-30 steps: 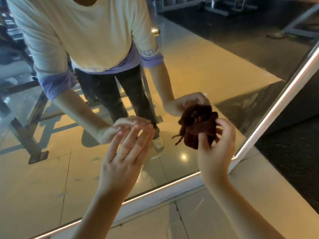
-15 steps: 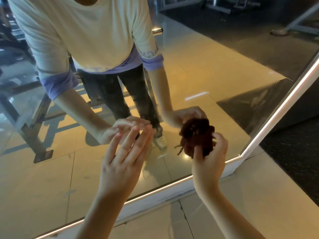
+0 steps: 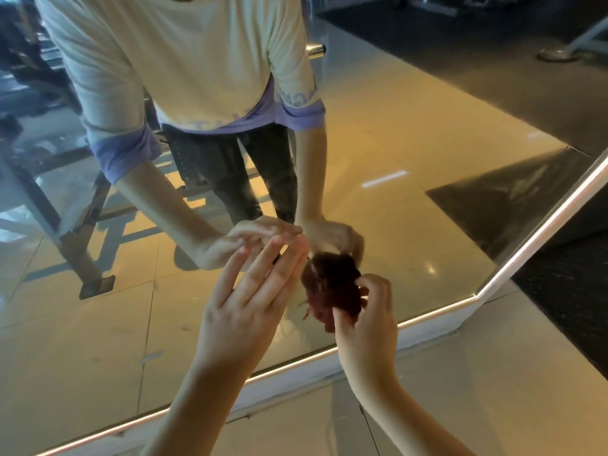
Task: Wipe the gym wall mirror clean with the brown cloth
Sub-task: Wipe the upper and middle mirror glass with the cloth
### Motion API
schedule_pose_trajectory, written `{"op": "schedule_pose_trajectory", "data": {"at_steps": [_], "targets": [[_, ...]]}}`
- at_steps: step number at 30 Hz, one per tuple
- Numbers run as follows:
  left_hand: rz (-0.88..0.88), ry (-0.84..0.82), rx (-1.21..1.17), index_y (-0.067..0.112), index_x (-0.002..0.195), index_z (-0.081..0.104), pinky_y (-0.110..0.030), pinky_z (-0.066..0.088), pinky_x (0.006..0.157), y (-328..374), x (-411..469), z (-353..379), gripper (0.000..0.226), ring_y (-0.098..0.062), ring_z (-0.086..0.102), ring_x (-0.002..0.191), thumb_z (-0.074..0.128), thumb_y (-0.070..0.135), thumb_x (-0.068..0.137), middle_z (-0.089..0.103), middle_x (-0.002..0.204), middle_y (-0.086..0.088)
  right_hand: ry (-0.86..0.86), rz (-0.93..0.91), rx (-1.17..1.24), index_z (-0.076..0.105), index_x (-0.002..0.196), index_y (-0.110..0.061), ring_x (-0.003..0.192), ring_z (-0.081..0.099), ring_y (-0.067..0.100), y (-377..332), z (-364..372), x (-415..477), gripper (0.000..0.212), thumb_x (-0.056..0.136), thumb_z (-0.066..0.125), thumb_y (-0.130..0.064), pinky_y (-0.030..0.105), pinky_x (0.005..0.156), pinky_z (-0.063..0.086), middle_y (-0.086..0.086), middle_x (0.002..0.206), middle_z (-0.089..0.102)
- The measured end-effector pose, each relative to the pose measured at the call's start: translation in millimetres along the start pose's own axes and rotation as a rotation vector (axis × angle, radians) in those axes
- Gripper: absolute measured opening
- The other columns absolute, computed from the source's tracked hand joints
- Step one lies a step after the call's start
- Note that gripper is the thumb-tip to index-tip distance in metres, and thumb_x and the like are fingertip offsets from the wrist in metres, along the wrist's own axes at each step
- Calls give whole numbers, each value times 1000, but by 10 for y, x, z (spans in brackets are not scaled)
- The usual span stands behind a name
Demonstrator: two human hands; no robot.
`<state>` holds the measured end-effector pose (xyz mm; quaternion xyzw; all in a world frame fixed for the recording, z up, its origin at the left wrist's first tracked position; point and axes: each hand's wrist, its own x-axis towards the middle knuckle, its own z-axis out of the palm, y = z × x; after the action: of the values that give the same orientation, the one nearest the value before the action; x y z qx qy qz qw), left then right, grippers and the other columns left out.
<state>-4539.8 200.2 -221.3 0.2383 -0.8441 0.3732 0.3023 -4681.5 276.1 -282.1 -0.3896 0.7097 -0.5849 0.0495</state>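
Change over the last second: the brown cloth has travelled left and slightly down the mirror, and now sits just beside the left fingertips where there was a clear gap before. Judgement: a wiping stroke is under way low on the glass, near the lit bottom frame; most of the pane is not yet covered.

Pose: right hand reaches forward, fingers curled and clamped on the bunched cloth, which appears pressed to the glass. Left hand is extended, fingers straight and slightly apart, tips at the glass and holding nothing.

Mirror glossy glass; brown cloth fuzzy, perhaps frayed; floor tiles polished.
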Motion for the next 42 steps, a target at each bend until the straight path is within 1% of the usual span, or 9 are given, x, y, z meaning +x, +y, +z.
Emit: {"op": "schedule_pose_trajectory", "data": {"at_steps": [3, 8, 15, 19, 21, 28, 31, 36, 42], "targets": [[-8, 8, 8, 9, 151, 37, -40, 19, 121, -13, -18, -17, 61, -21, 27, 144, 63, 7, 96, 37, 154, -5, 61, -32, 112, 47, 110, -24, 96, 58, 12, 4, -114, 160, 46, 79, 68, 4, 20, 76, 51, -11, 107, 53], [-25, 4, -6, 10, 152, 35, -39, 20, 121, -45, -77, -54, 57, -21, 32, 143, 56, 6, 99, 39, 153, -4, 114, 217, 56, 52, 114, -7, 103, 60, 28, -1, -17, 31, 37, 82, 66, 6, 44, 81, 57, 3, 116, 54], [-63, -5, 5, 11, 150, 39, -39, 21, 120, -128, -153, -87, 58, -22, 31, 142, 62, 7, 97, 38, 153, -5, 127, -30, 134, 51, 116, -3, 98, 61, 18, -58, -119, 172, 41, 81, 68, 8, 25, 77, 55, 6, 115, 56], [-77, -15, -6, 9, 146, 44, -40, 22, 119, -172, -198, -129, 58, -26, 39, 137, 68, 6, 94, 39, 151, -7, 118, 234, 70, 50, 117, -5, 104, 60, 27, -81, 2, 27, 40, 82, 64, 7, 41, 82, 57, 1, 115, 51], [-73, -18, -10, 8, 146, 45, -40, 22, 119, -192, -203, -149, 59, -26, 40, 135, 70, 6, 92, 39, 151, -8, 37, 178, 27, 51, 110, -9, 99, 59, 27, -156, 96, -90, 38, 79, 67, 6, 46, 79, 57, -3, 108, 50], [-97, 1, -6, 7, 147, 41, -41, 24, 118, -265, -267, -167, 73, -26, 42, 134, 78, 5, 84, 41, 149, -8, 222, 3, 164, 49, 120, -1, 103, 61, 19, -106, -72, 166, 37, 86, 63, -2, 23, 78, 55, 12, 120, 54], [-86, -7, -6, 7, 147, 41, -40, 24, 117, -298, -288, -181, 74, -26, 42, 134, 79, 6, 83, 40, 149, -8, 130, 127, 101, 51, 115, -4, 101, 60, 25, -174, 86, -40, 38, 80, 64, 6, 24, 77, 53, 4, 114, 53], [-72, -12, -3, 8, 147, 41, -40, 24, 118, -365, -315, -187, 76, -23, 31, 142, 81, 7, 82, 39, 151, -7, 98, -146, 88, 52, 112, -2, 98, 59, 21, -309, 51, 58, 38, 78, 70, 4, 25, 77, 54, 9, 110, 57], [-83, 4, 1, 9, 148, 40, -41, 23, 119, -404, -337, -215, 78, -22, 28, 142, 80, 5, 81, 34, 155, -7, 176, -204, 60, 45, 122, -12, 110, 55, 26, -336, 141, 2, 38, 85, 52, -13, 17, 92, 44, 15, 120, 54]]}}
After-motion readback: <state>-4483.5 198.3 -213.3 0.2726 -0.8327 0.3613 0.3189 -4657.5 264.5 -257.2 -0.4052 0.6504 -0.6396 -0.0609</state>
